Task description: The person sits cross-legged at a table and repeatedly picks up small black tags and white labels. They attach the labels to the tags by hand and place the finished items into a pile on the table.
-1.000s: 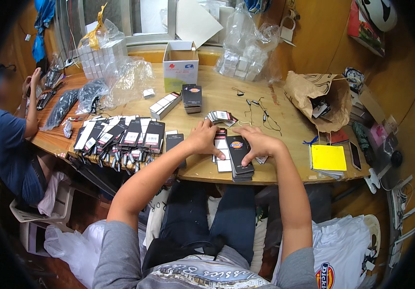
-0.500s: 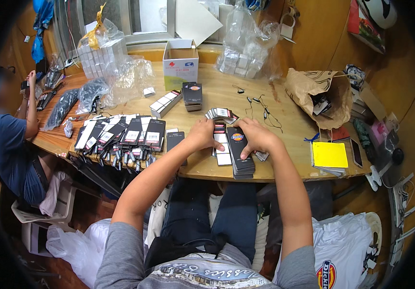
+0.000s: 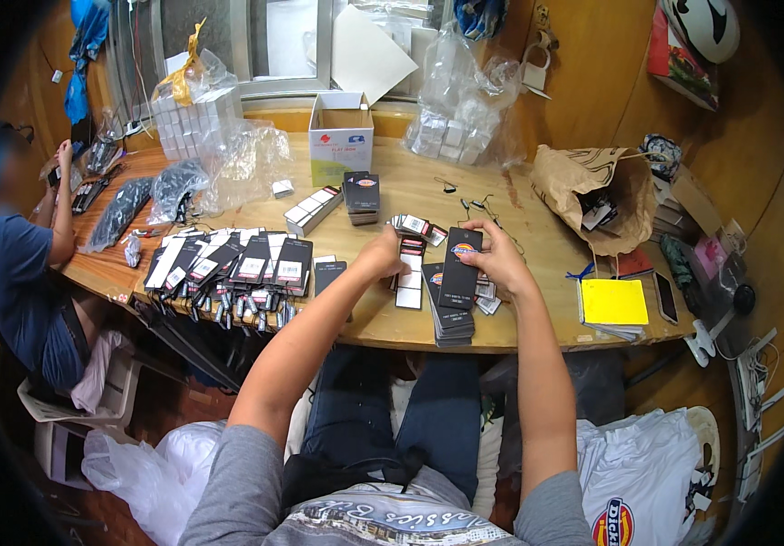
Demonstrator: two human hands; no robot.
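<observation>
My right hand (image 3: pixel 499 262) pinches a black hang tag (image 3: pixel 457 284) with an oval logo, raised and tilted above a stack of similar black hang tags (image 3: pixel 451 329) near the table's front edge. My left hand (image 3: pixel 379 254) is closed, with its fingertips on the upper part of a strip of white labels (image 3: pixel 408 289) left of the stack; its far fingers are partly hidden. A small fan of barcode labels (image 3: pixel 417 227) lies just beyond my hands. Some small white tags (image 3: pixel 487 297) show beside the stack, under my right hand.
Left lies a spread of black tags with barcode stickers (image 3: pixel 251 264). Behind stand another tag stack (image 3: pixel 361 196), a bundle of white labels (image 3: pixel 314 209) and an open carton (image 3: pixel 342 146). Rightward are a paper bag (image 3: pixel 565 191), yellow pad (image 3: pixel 614 301) and phone (image 3: pixel 665 298). Another person (image 3: pixel 23 273) sits left.
My right hand has lifted the black hang tag off the stack and tilted it. My left hand has moved slightly left, still at the label strip.
</observation>
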